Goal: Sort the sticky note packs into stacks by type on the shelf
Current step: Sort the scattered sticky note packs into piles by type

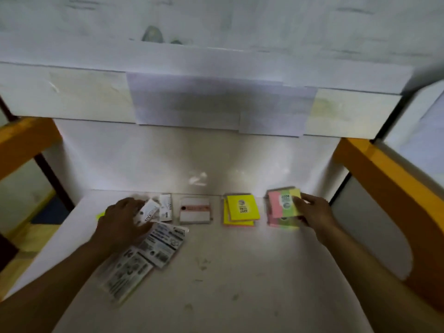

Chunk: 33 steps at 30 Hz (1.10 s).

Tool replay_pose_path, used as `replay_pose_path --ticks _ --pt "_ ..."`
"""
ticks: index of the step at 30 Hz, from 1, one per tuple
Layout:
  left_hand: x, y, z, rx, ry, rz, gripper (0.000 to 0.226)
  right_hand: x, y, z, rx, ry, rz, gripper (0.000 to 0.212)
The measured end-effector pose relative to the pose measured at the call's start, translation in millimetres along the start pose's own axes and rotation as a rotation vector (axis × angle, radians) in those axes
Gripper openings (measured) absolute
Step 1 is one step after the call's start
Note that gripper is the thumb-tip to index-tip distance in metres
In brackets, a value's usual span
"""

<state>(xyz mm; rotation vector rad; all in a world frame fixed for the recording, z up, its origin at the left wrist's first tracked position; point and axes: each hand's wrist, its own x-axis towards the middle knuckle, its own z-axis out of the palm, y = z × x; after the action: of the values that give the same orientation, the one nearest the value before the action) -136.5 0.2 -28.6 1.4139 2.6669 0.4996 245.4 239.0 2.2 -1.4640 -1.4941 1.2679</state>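
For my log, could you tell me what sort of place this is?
Probably a stationery stockroom or shop shelf: a white shelf under another board, orange frame, and wrapped note packs sorted in stacks.

Dim, motion blur, wide-angle edge warp, glare on back wall (pixel 197 179)

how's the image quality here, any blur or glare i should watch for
Head view: dim overall, with a bright glare patch on the shelf back wall; motion blur smears the left hand and the printed packs; the yellow stack label stays readable; wide-angle bending at the edges.

head view, close, looking down onto shelf (pixel 240 272)
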Motion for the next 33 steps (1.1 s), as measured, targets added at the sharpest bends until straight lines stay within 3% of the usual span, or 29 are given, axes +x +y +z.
replay_pose_path --ticks 4,7,8,12,16,19,21,23,26,28,30,33 --pt "0 2 -6 -0.018 -0.008 -0.023 0.083 9 22 -2 -0.091 -0.019 0.040 0.033" --pt "-8 7 -15 -0.025 -0.005 -0.051 0.081 21 40 1 -0.201 0.038 0.000 0.062" --pt "-9 7 -16 -0.048 0.001 -0.065 0.080 22 44 3 -0.247 0.037 -0.006 0.062" --pt "-16 16 -21 -0.286 0.034 -0.120 0.070 12 38 1 -0.283 0.045 -0.016 0.039" --pt "-19 33 -26 -0.503 0.059 -0.110 0.052 12 33 1 -0.274 0.115 -0.034 0.040" --pt "-19 55 -35 -0.952 0.044 -0.225 0.030 -1 8 10 -0.260 0.148 -0.150 0.025" --pt "-18 72 -46 -1.409 -0.028 -0.384 0.029 -14 -13 26 -0.173 0.074 -0.233 0.010" --pt "-15 82 -52 -1.647 -0.085 -0.432 0.035 -28 -33 50 -0.139 -0.063 -0.332 0.010" --pt "-14 95 -55 -1.616 -0.221 -0.359 0.039 -51 -55 89 -0.096 -0.346 -0.396 0.013" --pt "-17 107 -54 -1.520 -0.291 -0.312 0.035 -66 -63 111 -0.061 -0.485 -0.410 0.027" --pt "-21 114 -52 -1.485 -0.335 -0.268 0.030 -78 -65 125 0.003 -0.569 -0.399 0.033" --pt "-28 119 -49 -1.388 -0.367 -0.144 0.027 -85 -64 131 0.031 -0.617 -0.398 0.022"
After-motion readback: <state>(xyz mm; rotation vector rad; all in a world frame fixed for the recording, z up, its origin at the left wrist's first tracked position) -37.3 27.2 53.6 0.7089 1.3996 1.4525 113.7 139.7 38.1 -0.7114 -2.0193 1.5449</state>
